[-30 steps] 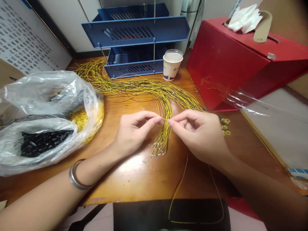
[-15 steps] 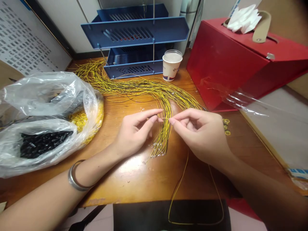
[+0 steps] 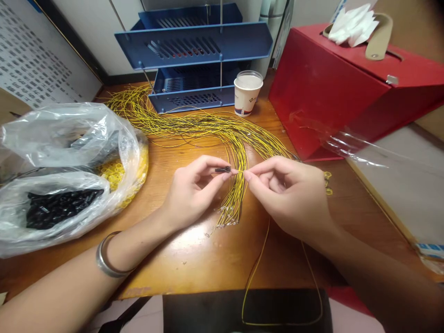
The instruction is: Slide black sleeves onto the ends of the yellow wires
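My left hand (image 3: pixel 194 194) pinches a small black sleeve (image 3: pixel 222 169) between thumb and index finger, its open end facing right. A short way to the right, my right hand (image 3: pixel 293 194) is closed on a thin yellow wire (image 3: pixel 243 305), close to its end. That wire hangs in a long loop below the table edge. The wire's tip points left toward the black sleeve; whether it has entered, I cannot tell. Behind the fingertips lies a bundle of yellow-and-black wires (image 3: pixel 237 152), with small metal terminals (image 3: pixel 228 217) at its near ends.
Clear plastic bags (image 3: pixel 125 115) on the left hold black sleeves (image 3: pixel 58 206) and yellow rings (image 3: pixel 111 175). A blue letter tray (image 3: pixel 194 46) and a paper cup (image 3: pixel 247 97) stand at the back. A red box (image 3: pixel 333 88) with tissues occupies the right. Several yellow pieces (image 3: pixel 328 182) lie beside my right hand.
The black sleeve now shows between my left thumb and index finger, where it was hidden before. My left fingers have shifted slightly; my right hand keeps its pinch on the wire.
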`<state>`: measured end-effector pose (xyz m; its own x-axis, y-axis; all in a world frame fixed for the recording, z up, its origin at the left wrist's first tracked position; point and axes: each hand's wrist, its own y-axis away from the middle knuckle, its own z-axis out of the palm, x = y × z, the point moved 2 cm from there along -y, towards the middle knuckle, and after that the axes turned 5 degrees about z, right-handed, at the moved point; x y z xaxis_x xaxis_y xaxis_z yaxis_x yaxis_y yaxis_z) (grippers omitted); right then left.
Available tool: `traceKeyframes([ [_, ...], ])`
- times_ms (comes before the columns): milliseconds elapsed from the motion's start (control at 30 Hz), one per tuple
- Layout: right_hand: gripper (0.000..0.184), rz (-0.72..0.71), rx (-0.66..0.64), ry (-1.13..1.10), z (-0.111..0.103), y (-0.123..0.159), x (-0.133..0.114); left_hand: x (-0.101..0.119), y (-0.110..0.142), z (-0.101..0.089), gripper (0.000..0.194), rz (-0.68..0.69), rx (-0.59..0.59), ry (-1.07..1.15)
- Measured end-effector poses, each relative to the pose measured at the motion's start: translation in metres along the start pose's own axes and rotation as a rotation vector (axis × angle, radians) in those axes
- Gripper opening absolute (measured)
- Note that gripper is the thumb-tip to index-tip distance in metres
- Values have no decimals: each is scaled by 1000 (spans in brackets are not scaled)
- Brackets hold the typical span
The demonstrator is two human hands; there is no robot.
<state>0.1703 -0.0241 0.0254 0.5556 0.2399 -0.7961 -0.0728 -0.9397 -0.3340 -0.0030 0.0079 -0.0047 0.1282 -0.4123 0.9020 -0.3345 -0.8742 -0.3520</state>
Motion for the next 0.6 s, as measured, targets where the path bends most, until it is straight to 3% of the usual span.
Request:
traceKeyframes([
  [233,9,-105,24,79,0,3,-3,7,2,-3,15,160,8,-285],
  [600,10,-289,38,228,2,7,-3,11,1,-4,14,301,7,-423],
])
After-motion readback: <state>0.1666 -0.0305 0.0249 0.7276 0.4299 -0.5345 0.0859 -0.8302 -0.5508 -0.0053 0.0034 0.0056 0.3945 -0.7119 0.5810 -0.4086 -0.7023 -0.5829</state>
